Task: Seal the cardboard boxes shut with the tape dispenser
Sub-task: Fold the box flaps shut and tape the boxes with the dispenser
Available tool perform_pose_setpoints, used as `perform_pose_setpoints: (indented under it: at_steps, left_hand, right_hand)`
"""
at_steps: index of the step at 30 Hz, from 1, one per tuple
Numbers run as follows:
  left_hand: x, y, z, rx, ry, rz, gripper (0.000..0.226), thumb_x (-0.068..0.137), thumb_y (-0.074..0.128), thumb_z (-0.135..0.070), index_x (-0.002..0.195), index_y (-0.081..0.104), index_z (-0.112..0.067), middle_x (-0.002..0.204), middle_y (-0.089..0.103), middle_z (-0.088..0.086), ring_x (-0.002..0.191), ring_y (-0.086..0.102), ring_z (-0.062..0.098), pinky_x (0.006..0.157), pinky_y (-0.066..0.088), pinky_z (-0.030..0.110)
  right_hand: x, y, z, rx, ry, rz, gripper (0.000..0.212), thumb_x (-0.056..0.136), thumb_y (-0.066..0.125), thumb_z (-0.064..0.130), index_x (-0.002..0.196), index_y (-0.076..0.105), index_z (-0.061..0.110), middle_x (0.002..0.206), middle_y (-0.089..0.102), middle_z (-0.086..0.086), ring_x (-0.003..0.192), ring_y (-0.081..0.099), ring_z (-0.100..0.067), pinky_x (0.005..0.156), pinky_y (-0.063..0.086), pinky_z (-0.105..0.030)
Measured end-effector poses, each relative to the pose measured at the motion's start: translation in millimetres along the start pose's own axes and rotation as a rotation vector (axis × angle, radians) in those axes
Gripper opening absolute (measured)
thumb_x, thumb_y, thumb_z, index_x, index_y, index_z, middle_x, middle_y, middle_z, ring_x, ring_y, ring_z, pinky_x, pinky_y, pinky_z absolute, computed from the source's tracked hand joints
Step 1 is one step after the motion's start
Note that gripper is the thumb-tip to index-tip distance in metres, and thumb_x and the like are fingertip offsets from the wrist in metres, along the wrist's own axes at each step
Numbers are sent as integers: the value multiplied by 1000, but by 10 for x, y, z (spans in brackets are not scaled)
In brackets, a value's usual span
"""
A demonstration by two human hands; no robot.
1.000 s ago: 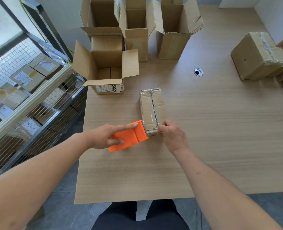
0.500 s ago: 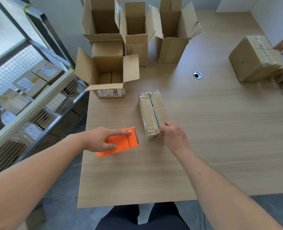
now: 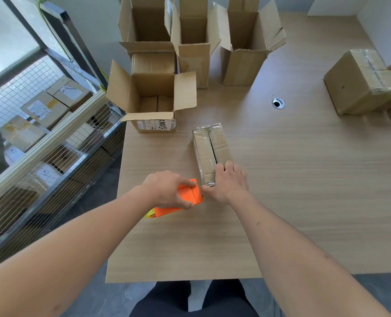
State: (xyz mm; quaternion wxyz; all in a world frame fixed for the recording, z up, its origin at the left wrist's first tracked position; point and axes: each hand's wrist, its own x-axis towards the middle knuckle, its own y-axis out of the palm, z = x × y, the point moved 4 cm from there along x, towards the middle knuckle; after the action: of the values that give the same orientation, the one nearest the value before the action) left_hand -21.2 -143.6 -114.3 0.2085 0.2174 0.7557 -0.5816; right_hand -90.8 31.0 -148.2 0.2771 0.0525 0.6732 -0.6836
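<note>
The fingers point(image 3: 187, 183) of the left hand point(image 3: 167, 191) are curled over the top of the orange tape dispenser point(image 3: 185, 200), with the thumb wrapped under its near edge, so the hand grips the tool firmly from above. The dispenser lies low over the wooden table point(image 3: 304, 202), just left of the near end of the small taped box point(image 3: 210, 154), and a yellow part shows at its rear end. The right hand point(image 3: 230, 181) rests on that near end of the box with its fingers loosely spread and laid over the top face, while the thumb reaches left toward the front of the dispenser, touching it or nearly so; whether a strip of tape is pinched there cannot be told. The small box lies flat with its long side running away from the person, glossy tape over its far end and along its centre seam. Behind it, an open box with a printed label point(image 3: 153, 104) stands with its flaps up, and three taller open boxes point(image 3: 242, 53) stand along the far edge. A sealed box point(image 3: 354, 85) sits well apart at the right.
</note>
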Motion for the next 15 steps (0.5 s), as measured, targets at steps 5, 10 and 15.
perform_pose_setpoints:
  at_steps: [5,10,15]
  left_hand:
    - [53,-49,-121,-48,-54,38,77,63,66,-79,136,51,-58,124,64,-10,118,59,20,90,52,34]
    - [109,-196,-131,-118,-106,188,77,55,67,-79,127,63,-52,122,65,-10,108,61,20,91,56,37]
    - [102,-283,-264,-17,-124,189,77,55,68,-77,127,63,-50,118,66,-8,105,62,22,86,56,36]
  right_hand:
    - [15,6,6,-1,-9,0,71,78,61,73,125,46,22,130,44,-6,128,40,-30,105,34,-42]
    - [18,6,-1,6,-32,39,71,77,60,75,123,45,23,128,43,-6,126,39,-30,105,33,-42]
    - [34,-11,-17,8,-47,77,71,78,58,75,125,44,23,129,42,-6,127,38,-30,105,31,-42]
